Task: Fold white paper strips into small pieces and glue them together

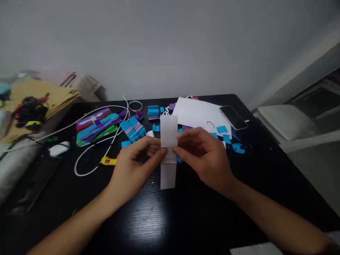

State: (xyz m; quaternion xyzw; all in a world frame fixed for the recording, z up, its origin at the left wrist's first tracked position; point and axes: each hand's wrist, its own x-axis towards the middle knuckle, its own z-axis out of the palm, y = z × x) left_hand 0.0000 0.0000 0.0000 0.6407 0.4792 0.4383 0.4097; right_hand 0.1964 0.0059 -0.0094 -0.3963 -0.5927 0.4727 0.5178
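Paper strip, white, creased crosswise, is held over the mid-table; both hands pinch it. Left hand: thumb on the near face at the left edge, fingers curled behind, nearly closed. Right hand: same pinch at the right edge, fingers loosely bent. Forearms come in from the lower corners, wrists angled inward.

Just beyond the hands, blue paper scraps and a white sheet crowd the black table; smartphone at the sheet's right, dark screen up. Left side: multicoloured paper strips, looped white cord, clear ring, yellow-handled tool close by the left hand, its red mark too small to read. Far left: brown paper stack under tangled black cable.
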